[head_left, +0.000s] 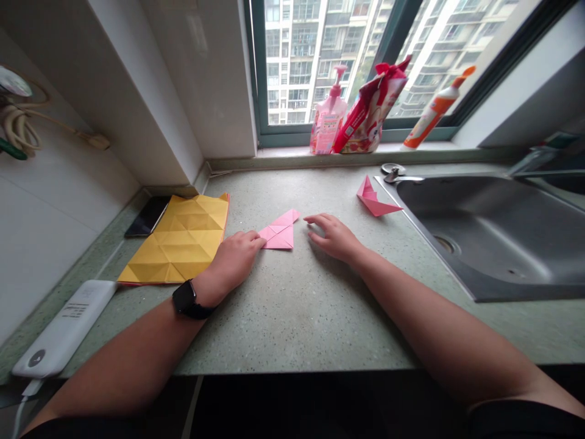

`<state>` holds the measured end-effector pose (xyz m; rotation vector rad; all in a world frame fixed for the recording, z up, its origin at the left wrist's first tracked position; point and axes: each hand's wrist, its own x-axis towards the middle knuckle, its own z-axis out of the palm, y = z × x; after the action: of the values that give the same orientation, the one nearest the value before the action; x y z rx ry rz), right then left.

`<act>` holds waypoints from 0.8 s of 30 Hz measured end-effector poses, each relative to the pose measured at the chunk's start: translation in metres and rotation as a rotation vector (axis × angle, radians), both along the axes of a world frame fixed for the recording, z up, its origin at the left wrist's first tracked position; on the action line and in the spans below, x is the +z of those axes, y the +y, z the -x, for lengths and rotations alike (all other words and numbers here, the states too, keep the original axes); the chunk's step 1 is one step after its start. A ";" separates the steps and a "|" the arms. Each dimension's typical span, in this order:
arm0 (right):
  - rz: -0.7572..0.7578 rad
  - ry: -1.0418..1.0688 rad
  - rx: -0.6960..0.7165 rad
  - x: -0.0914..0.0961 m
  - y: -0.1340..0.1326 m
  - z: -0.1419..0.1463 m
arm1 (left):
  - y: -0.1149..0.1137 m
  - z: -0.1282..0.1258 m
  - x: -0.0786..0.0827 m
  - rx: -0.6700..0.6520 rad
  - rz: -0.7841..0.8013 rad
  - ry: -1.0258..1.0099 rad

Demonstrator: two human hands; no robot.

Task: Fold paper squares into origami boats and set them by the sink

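Observation:
A folded piece of pink origami paper [282, 234] lies on the speckled countertop [301, 323], with crease lines across it. My left hand [240, 253], wearing a black watch [186, 299] at the wrist, pinches its left corner between thumb and fingers. Just right of the paper, my right hand [333, 236] hovers with thumb and fingers apart and holds nothing. Farther right, beside the sink, stands another folded pink paper shape [375, 201] with pointed ends.
Creased yellow paper [178, 241] lies at left, partly over a dark phone [147, 216]. A white power bank [66, 329] with a cable is nearer. A steel sink [484, 244] is at right. A pump bottle [329, 116], a red bag [372, 113] and an orange bottle [432, 116] line the windowsill.

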<state>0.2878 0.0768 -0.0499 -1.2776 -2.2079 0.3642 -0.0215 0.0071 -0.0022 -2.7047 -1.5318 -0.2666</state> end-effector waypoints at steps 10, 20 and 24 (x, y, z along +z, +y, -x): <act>0.090 -0.033 0.039 -0.013 0.018 0.001 | 0.000 -0.001 -0.005 -0.052 0.015 -0.045; 0.072 -0.068 0.023 -0.008 0.021 0.009 | -0.005 -0.008 0.000 -0.123 0.008 -0.128; -0.023 -0.017 0.022 0.002 0.014 0.009 | -0.005 -0.009 -0.002 -0.154 0.003 -0.174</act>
<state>0.2790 0.0906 -0.0479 -1.2493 -2.2358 0.3362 -0.0127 0.0020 -0.0038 -2.8732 -1.3614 -0.5168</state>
